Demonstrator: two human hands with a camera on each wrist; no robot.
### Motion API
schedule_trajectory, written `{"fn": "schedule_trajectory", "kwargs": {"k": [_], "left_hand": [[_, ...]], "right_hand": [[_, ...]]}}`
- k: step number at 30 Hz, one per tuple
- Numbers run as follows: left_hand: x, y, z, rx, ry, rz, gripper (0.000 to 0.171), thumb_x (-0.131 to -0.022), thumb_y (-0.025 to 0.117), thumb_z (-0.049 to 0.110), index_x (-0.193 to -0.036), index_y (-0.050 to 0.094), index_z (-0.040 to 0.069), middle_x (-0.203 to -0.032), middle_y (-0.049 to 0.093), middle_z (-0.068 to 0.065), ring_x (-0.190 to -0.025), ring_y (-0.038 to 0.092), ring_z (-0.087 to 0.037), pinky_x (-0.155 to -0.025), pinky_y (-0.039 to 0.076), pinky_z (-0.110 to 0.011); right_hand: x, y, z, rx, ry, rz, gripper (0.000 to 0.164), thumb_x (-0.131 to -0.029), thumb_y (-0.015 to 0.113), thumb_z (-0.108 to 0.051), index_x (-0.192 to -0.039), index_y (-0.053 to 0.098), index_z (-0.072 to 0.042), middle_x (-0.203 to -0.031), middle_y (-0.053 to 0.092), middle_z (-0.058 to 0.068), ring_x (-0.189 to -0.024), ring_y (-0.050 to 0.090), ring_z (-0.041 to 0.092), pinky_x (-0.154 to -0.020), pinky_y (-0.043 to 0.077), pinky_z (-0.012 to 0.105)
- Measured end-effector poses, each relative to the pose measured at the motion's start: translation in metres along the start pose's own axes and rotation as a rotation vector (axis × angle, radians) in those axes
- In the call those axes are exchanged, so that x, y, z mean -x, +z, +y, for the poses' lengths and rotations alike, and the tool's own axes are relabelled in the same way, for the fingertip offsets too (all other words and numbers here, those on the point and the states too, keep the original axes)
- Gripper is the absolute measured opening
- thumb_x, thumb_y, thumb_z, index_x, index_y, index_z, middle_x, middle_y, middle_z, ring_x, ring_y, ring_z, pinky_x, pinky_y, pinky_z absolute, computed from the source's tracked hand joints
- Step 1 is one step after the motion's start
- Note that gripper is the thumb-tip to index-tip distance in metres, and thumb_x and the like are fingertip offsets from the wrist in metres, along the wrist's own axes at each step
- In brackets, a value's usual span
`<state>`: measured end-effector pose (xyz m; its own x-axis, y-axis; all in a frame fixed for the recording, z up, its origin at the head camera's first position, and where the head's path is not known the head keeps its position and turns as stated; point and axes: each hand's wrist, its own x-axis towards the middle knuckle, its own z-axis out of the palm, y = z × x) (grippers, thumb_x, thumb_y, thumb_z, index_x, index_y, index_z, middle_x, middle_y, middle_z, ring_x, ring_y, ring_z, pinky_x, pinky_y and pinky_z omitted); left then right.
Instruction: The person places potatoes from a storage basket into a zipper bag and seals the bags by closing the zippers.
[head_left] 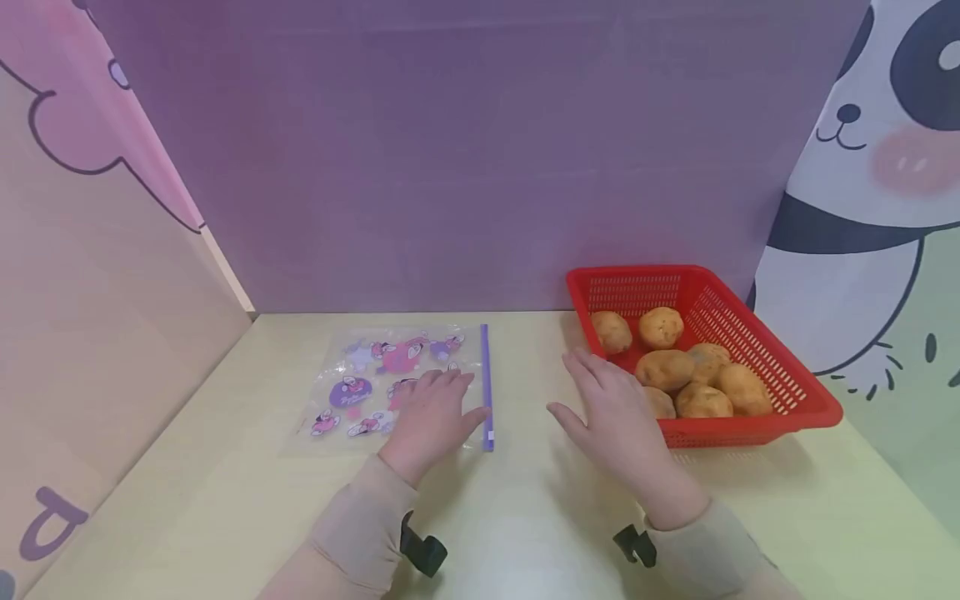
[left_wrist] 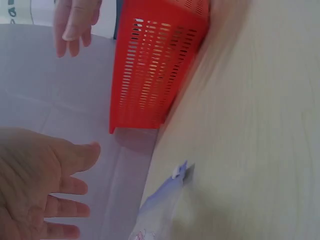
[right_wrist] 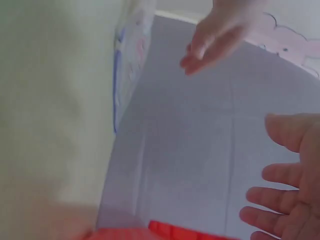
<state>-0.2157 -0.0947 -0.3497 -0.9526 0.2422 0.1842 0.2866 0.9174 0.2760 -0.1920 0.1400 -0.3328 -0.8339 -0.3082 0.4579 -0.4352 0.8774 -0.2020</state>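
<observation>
A clear zip bag [head_left: 350, 392] printed with pink and purple cartoon figures lies flat on the table, its purple slider strip [head_left: 487, 375] along the right side. My left hand [head_left: 429, 421] hovers over the bag's lower right part, fingers extended and holding nothing. To the right, my right hand [head_left: 618, 425] is held above the table beside the red basket [head_left: 795, 383], overlapping its near left corner in the head view. Its fingers are straight and nothing is in them. Several potatoes [head_left: 665, 369] lie inside the basket; one at the near left is partly hidden by the hand.
A purple panel [head_left: 480, 167] rises along the back edge of the pale table [head_left: 510, 517]. Walls with cartoon prints, including a panda [head_left: 832, 292] on the right, stand at both sides. Dark wrist straps [head_left: 423, 546] sit on both wrists.
</observation>
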Motion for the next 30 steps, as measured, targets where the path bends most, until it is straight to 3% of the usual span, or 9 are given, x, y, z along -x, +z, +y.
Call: {"fn": "schedule_trajectory", "kwargs": {"k": [5,11,17,22,30], "left_hand": [[-0.01,0.006,0.0,0.065,-0.057,-0.035,0.052,-0.092,0.062,0.036,-0.133,0.056,0.005,-0.133,0.057,-0.014,-0.125,0.046,-0.039,-0.103,0.033,-0.057],[-0.031,0.011,0.003,0.107,-0.128,-0.096,0.052,-0.093,0.06,0.036,-0.134,0.054,0.004,-0.131,0.058,-0.015,-0.122,0.049,-0.041,-0.101,0.035,-0.057],[-0.058,0.017,0.005,0.089,-0.191,-0.1,0.047,-0.093,0.061,0.034,-0.127,0.057,0.001,-0.12,0.063,-0.016,-0.113,0.056,-0.038,-0.094,0.043,-0.056],[-0.075,0.026,0.004,0.144,-0.265,-0.116,0.048,-0.093,0.059,0.029,-0.128,0.054,-0.005,-0.12,0.061,-0.02,-0.113,0.057,-0.038,-0.094,0.046,-0.047],[-0.086,0.047,-0.002,0.13,-0.308,-0.157,0.044,-0.084,0.068,0.027,-0.115,0.059,-0.003,-0.107,0.064,-0.017,-0.101,0.061,-0.034,-0.089,0.049,-0.045]], "right_hand": [[-0.005,0.011,-0.011,-0.025,-0.036,0.005,0.066,-0.084,0.072,-0.034,-0.139,0.05,-0.005,-0.137,0.052,0.016,-0.123,0.049,0.036,-0.098,0.04,0.056],[-0.021,0.029,-0.02,-0.035,-0.021,-0.105,0.067,-0.086,0.068,-0.036,-0.143,0.046,-0.007,-0.14,0.049,0.016,-0.127,0.046,0.034,-0.102,0.037,0.055],[-0.041,0.042,-0.025,-0.062,0.075,-0.254,0.064,-0.092,0.06,-0.035,-0.146,0.04,-0.007,-0.144,0.045,0.016,-0.13,0.043,0.034,-0.104,0.037,0.051],[-0.052,0.056,-0.025,-0.147,0.205,-0.365,0.062,-0.094,0.057,-0.033,-0.147,0.038,-0.007,-0.145,0.043,0.017,-0.131,0.042,0.035,-0.104,0.036,0.052],[-0.049,0.071,-0.026,-0.198,0.207,-0.439,0.053,-0.094,0.053,-0.028,-0.139,0.047,-0.001,-0.134,0.053,0.021,-0.126,0.047,0.036,-0.105,0.036,0.047]]}}
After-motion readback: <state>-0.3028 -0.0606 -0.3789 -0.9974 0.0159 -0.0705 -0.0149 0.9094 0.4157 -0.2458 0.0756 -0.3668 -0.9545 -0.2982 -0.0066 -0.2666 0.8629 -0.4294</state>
